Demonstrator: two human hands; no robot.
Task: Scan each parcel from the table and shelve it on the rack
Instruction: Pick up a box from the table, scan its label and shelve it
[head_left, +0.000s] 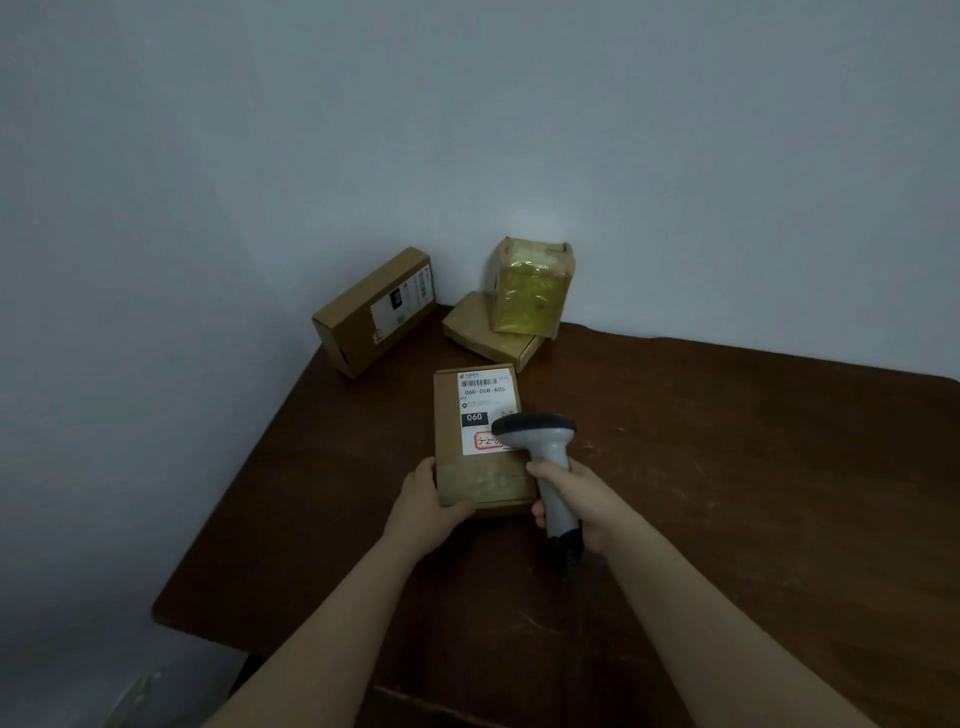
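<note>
Pale grey-blue wall (467, 130) is backing a scuffed dark brown wooden table (727, 467). A flat brown cardboard parcel (483, 480) is lying mid-table. The left hand (423, 506) is gripping the parcel's near-left corner with curled fingers. The right hand (576, 499) is wrapping the handle of a smooth grey plastic barcode scanner (540, 436), whose head is hanging over the parcel's white printed label (483, 400).

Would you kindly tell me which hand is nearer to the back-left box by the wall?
Left. The left hand, holding the labelled parcel at its near-left corner, is nearly straight in front of that box; the right hand, gripping the scanner, is further right.
</note>
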